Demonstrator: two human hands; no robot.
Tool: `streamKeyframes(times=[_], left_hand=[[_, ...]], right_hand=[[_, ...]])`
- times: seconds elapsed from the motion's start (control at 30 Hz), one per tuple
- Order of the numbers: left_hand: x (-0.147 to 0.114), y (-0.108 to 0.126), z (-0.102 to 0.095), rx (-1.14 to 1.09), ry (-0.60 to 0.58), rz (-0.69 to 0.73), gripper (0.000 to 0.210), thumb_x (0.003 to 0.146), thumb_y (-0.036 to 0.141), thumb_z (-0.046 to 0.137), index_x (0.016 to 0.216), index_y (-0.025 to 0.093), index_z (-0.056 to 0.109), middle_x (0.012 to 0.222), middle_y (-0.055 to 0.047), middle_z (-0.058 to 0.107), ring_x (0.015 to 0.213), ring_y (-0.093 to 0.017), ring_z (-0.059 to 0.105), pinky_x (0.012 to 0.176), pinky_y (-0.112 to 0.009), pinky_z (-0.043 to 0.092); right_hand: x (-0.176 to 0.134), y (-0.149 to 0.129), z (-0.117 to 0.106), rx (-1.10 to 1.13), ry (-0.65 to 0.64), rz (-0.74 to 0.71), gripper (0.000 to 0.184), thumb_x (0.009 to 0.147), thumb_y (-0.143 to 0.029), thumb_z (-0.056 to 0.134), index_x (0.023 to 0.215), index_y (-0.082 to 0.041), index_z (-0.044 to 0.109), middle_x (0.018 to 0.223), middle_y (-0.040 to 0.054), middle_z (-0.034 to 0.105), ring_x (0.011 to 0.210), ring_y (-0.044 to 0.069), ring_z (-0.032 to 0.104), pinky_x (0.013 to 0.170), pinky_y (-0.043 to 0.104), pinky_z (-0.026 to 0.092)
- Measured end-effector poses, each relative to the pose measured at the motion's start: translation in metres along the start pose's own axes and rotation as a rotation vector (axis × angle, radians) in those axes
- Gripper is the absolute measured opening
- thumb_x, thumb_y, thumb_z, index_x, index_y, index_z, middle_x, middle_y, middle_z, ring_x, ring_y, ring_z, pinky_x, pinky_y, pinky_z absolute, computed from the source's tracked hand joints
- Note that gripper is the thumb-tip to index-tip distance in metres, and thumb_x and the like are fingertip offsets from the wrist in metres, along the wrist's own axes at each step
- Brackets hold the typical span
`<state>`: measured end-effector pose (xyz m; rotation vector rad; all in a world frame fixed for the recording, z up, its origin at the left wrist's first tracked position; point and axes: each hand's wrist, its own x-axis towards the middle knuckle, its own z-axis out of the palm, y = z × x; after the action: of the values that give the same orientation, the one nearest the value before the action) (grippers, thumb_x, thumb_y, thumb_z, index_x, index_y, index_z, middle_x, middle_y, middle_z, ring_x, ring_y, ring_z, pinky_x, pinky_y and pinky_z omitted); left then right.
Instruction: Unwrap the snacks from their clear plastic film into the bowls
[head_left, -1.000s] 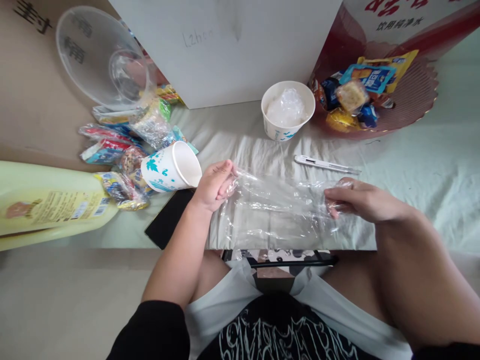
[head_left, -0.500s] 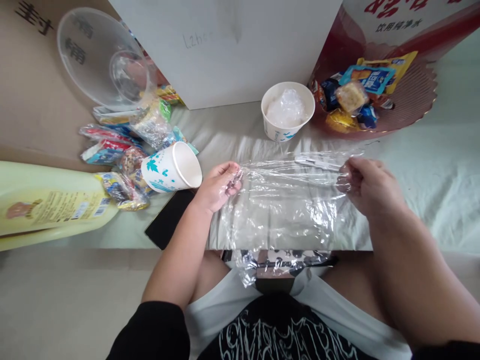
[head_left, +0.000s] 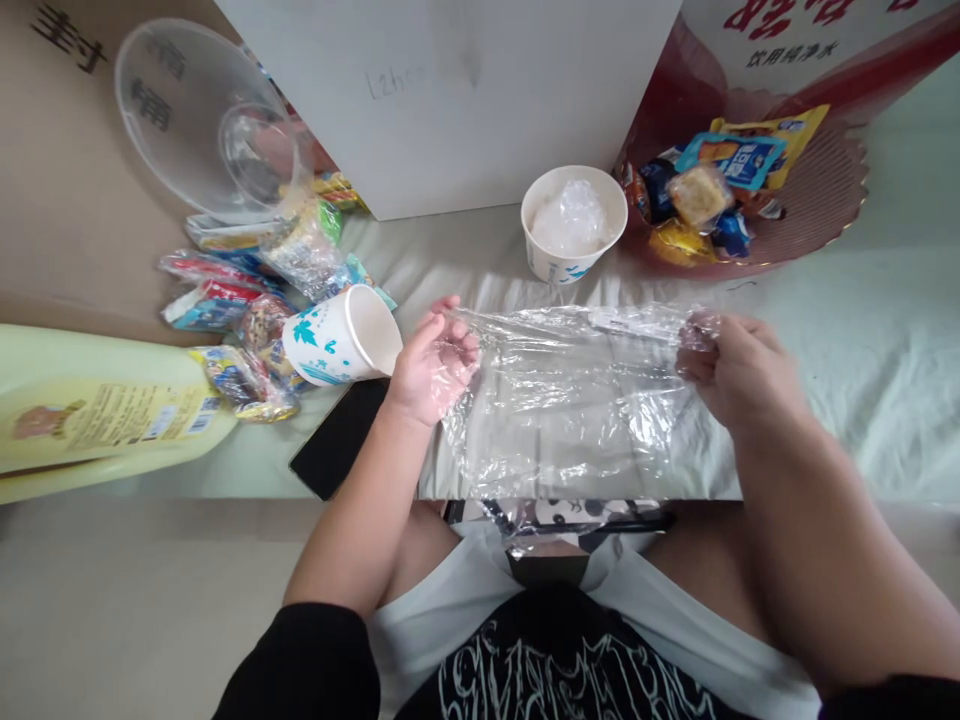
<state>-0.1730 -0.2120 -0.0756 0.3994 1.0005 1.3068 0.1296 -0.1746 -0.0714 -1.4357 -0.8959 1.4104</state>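
Note:
A sheet of clear plastic wrap (head_left: 570, 400) is stretched between my two hands above the pale cloth-covered table (head_left: 825, 330). My left hand (head_left: 433, 365) pinches its left upper corner, fingers partly spread. My right hand (head_left: 731, 370) is closed on the right upper corner. The wrap's lower edge hangs over the table's front edge. A white pen-like tool (head_left: 637, 325) shows through the wrap near its top.
A white paper bowl (head_left: 574, 222) lined with plastic stands behind the wrap. A paper cup (head_left: 341, 338) lies on its side at left, beside snack packets (head_left: 247, 290), a black phone (head_left: 337, 437) and a yellow bottle (head_left: 97, 410). A red dish (head_left: 817, 190) holds snacks at right.
Both hands lifted the wrap's upper edge away from me and pulled it wider and tauter. The sheet now covers the pen-like tool.

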Motion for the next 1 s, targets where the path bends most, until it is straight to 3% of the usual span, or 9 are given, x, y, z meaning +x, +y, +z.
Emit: streamKeyframes(times=[0.13, 0.23, 0.33, 0.43, 0.6, 0.7, 0.83, 0.93, 1.0], left_hand=[[-0.008, -0.001, 0.001, 0.081, -0.171, -0.151, 0.084, 0.06, 0.066, 0.086, 0.131, 0.032, 0.056, 0.111, -0.008, 0.074, 0.1, -0.031, 0.076, 0.075, -0.041, 0.062], [-0.015, 0.002, -0.003, 0.132, -0.32, -0.309, 0.115, 0.046, 0.057, 0.097, 0.145, 0.036, 0.042, 0.121, -0.013, 0.075, 0.105, -0.036, 0.076, 0.076, -0.042, 0.063], [-0.022, 0.0, -0.004, 0.115, -0.328, -0.389, 0.107, 0.054, 0.052, 0.095, 0.144, 0.028, 0.043, 0.12, -0.017, 0.075, 0.1, -0.034, 0.078, 0.075, -0.039, 0.063], [-0.028, -0.005, 0.0, 0.151, -0.21, -0.339, 0.104, 0.066, 0.048, 0.089, 0.151, 0.025, 0.035, 0.11, -0.015, 0.078, 0.09, -0.028, 0.079, 0.072, -0.035, 0.063], [-0.031, -0.012, 0.005, 0.371, 0.069, 0.118, 0.114, 0.076, 0.027, 0.085, 0.16, 0.036, 0.008, 0.083, 0.003, 0.078, 0.067, -0.015, 0.076, 0.067, -0.025, 0.06], [-0.034, -0.012, 0.003, 0.418, 0.099, 0.235, 0.085, 0.081, 0.037, 0.082, 0.149, 0.035, 0.033, 0.073, 0.007, 0.076, 0.059, -0.014, 0.072, 0.059, -0.024, 0.058], [-0.041, -0.014, 0.0, 0.433, 0.109, 0.41, 0.029, 0.087, 0.044, 0.075, 0.107, 0.029, 0.061, 0.053, 0.009, 0.062, 0.044, -0.012, 0.062, 0.049, -0.024, 0.053], [-0.045, -0.015, 0.0, 0.4, 0.012, 0.416, 0.032, 0.084, 0.054, 0.074, 0.09, 0.025, 0.064, 0.06, 0.003, 0.066, 0.053, -0.014, 0.067, 0.052, -0.027, 0.056], [-0.048, -0.014, 0.002, 0.368, -0.133, 0.281, 0.045, 0.074, 0.058, 0.081, 0.1, 0.025, 0.065, 0.079, -0.003, 0.076, 0.075, -0.022, 0.077, 0.063, -0.031, 0.062]], right_hand=[[0.003, 0.0, 0.003, 0.046, 0.098, -0.024, 0.039, 0.071, -0.03, 0.076, 0.055, -0.021, 0.041, 0.05, -0.006, 0.032, 0.042, 0.004, 0.023, 0.041, 0.023, 0.012], [0.004, 0.0, 0.003, 0.088, 0.208, -0.074, 0.031, 0.069, -0.027, 0.074, 0.056, -0.021, 0.047, 0.049, -0.0057, 0.034, 0.042, 0.004, 0.024, 0.04, 0.023, 0.013], [0.003, 0.0, 0.004, 0.035, 0.255, -0.119, 0.029, 0.075, -0.023, 0.069, 0.054, -0.021, 0.05, 0.047, -0.0041, 0.038, 0.042, 0.005, 0.03, 0.041, 0.024, 0.017], [0.0, 0.002, 0.006, -0.072, 0.246, -0.153, 0.029, 0.083, -0.022, 0.063, 0.056, -0.02, 0.054, 0.045, -0.003, 0.041, 0.043, 0.006, 0.033, 0.042, 0.024, 0.02], [0.0, 0.003, 0.009, -0.065, 0.236, -0.201, 0.011, 0.083, -0.021, 0.062, 0.073, -0.021, 0.058, 0.046, -0.0061, 0.042, 0.041, 0.007, 0.032, 0.042, 0.025, 0.019], [0.0, 0.003, 0.009, 0.005, 0.235, -0.224, 0.015, 0.078, -0.018, 0.065, 0.09, -0.022, 0.057, 0.05, -0.0087, 0.044, 0.042, 0.007, 0.036, 0.043, 0.024, 0.022], [0.001, 0.002, 0.01, 0.048, 0.227, -0.213, 0.023, 0.073, -0.016, 0.067, 0.093, -0.021, 0.057, 0.05, -0.0103, 0.041, 0.042, 0.007, 0.035, 0.042, 0.023, 0.023], [0.003, 0.001, 0.012, 0.099, 0.247, -0.188, 0.027, 0.067, -0.016, 0.067, 0.09, -0.021, 0.056, 0.049, -0.0109, 0.04, 0.041, 0.006, 0.033, 0.041, 0.022, 0.023], [0.003, -0.001, 0.013, 0.121, 0.257, -0.174, 0.027, 0.065, -0.016, 0.068, 0.088, -0.021, 0.056, 0.049, -0.0108, 0.041, 0.042, 0.006, 0.034, 0.04, 0.021, 0.022]])
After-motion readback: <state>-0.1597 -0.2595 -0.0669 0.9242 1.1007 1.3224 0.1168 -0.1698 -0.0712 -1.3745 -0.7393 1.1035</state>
